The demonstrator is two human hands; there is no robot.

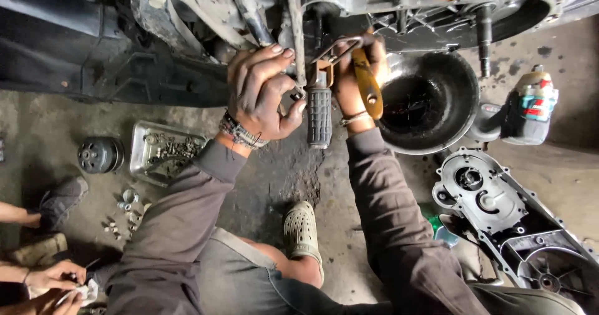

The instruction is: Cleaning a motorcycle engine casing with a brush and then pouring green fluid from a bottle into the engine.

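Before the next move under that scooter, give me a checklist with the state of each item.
1. Left hand gripping the metal bracket by the footpeg: ok.
2. Right hand holding the yellow-handled tool: ok.
3. Tool tip seated on its fastener: cannot tell, hidden behind the hand.
4. Black drain pan under the engine: ok.
5. Tray of bolts near the left elbow: ok.
6. Removed engine cover lying beside the right arm: ok.
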